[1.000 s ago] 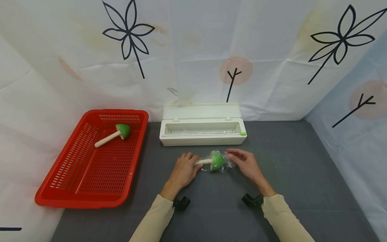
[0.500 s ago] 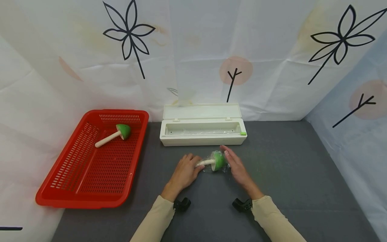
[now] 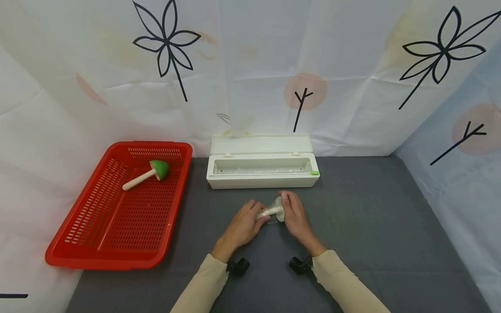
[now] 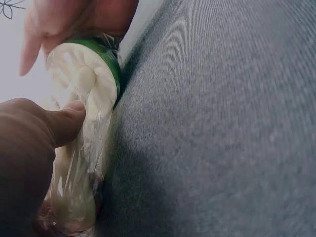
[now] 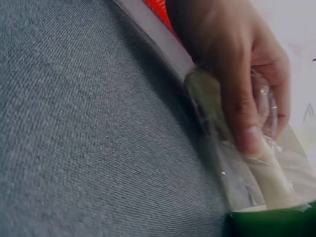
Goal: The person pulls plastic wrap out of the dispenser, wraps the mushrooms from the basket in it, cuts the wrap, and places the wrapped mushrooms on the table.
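Observation:
A toy mushroom [image 3: 270, 212] with a pale stem and a green cap lies on its side, wrapped in clear cling film [image 4: 94, 133]. My left hand [image 3: 244, 221] grips the stem from the left; in the left wrist view its thumb [image 4: 69, 121] presses the film along the stem. My right hand [image 3: 296, 217] is against the cap end, its palm over the green side and its fingers reaching past the far edge. From the head view that hand hides most of the green. The right wrist view shows the green cap [image 5: 276, 222] at its lower edge.
Behind the hands stands a white cling film dispenser [image 3: 262, 181] with its lid raised. At the left, a red basket [image 3: 172, 226] holds a second green-capped toy mushroom [image 3: 158, 170], unwrapped. A grey cloth [image 3: 383, 226] covers the table; printed white fabric hangs around it.
My right hand has moved left from the loose film end onto the cap, pressing the film end in. My left hand has shifted slightly right, still gripping the stem.

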`<state>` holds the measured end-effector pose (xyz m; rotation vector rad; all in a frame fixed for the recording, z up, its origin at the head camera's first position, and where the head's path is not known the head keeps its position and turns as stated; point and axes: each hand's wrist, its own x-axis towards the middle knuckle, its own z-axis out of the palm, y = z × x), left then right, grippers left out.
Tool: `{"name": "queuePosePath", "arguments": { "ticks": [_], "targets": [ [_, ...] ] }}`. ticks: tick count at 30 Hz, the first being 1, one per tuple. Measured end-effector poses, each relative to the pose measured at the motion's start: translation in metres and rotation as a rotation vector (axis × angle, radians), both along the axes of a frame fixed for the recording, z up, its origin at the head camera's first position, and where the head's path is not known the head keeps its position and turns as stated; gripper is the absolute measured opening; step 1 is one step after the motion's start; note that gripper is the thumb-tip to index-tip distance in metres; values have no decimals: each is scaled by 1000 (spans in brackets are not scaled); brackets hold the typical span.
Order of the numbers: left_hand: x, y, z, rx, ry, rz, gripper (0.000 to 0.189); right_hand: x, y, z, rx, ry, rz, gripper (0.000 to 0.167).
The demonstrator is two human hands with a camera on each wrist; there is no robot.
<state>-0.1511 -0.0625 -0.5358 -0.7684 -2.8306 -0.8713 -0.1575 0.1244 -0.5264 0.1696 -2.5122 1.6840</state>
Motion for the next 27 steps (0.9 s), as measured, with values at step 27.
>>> {"name": "queuePosePath", "arguments": {
  "ticks": [27],
  "targets": [
    [-5, -5, 1, 195, -211, 23, 24, 1, 22, -4, -91, -67, 0, 42]
  ]
}}
